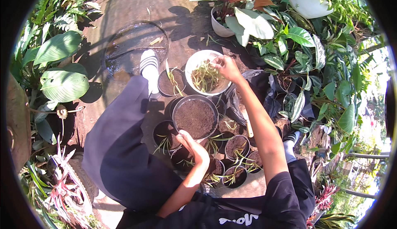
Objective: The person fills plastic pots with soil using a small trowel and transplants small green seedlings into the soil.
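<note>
My left hand (193,146) holds a black plastic pot (195,116) filled with dark soil, its fingers at the near rim and partly hidden beneath. At the right rim of a white bucket (189,74), my right hand (225,67) has thumb and fingertips together over a heap of thin green plantlets (205,77); whether a plantlet is between them cannot be told. Left of the bucket stands a soil-filled pot (171,84) with a long-leaved plantlet lying across it. Several small black pots (237,148) with soil and drooping plantlets crowd below the held pot.
A black plastic bag (266,89) and a tool's pale handle (249,129) lie right of the bucket. A round, wet basin (124,50) is beyond my foot (149,66). Leafy plants line both sides, with a white potted plant (221,24) at the top.
</note>
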A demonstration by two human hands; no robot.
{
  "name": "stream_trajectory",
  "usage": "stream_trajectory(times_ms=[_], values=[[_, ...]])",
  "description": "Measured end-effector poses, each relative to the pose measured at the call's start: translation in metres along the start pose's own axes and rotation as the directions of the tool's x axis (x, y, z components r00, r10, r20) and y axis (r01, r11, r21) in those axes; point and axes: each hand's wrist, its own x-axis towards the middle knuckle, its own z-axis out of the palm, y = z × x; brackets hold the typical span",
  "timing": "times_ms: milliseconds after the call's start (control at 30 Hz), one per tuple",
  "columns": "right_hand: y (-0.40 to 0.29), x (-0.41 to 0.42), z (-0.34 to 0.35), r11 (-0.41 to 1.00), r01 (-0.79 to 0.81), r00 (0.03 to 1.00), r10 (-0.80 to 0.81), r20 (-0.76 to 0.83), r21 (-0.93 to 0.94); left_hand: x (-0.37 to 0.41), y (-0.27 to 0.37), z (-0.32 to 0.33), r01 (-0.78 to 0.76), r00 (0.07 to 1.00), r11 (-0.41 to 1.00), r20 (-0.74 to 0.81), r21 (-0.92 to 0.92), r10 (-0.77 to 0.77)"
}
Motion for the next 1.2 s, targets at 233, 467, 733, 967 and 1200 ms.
stream_trajectory(times_ms=[233,467,733,967,1200], values=[[0.005,-0.009,-0.042,0.937,0.02,0.998,0.001,-0.06,0.35,0.0,-0.006,0.0,0.005,0.996,1.0,0.093,0.023,-0.007],[-0.047,-0.015,-0.052,0.868,-0.144,0.988,0.102,0.114,0.475,0.008,0.004,-0.007,-0.036,0.998,0.996,0.057,0.079,0.031],[-0.081,-0.075,-0.084,0.861,-0.125,0.971,0.003,0.241,0.493,0.007,-0.006,-0.008,-0.024,0.997,0.991,0.081,0.135,0.013],[-0.13,-0.145,-0.059,0.977,0.048,0.928,-0.121,0.353,0.209,0.005,-0.008,-0.016,-0.056,0.981,0.967,0.196,0.249,0.007],[-0.145,-0.18,-0.044,0.979,0.148,0.969,-0.115,0.22,-0.14,-0.003,-0.005,-0.015,-0.074,0.946,0.947,0.323,0.312,-0.033]])
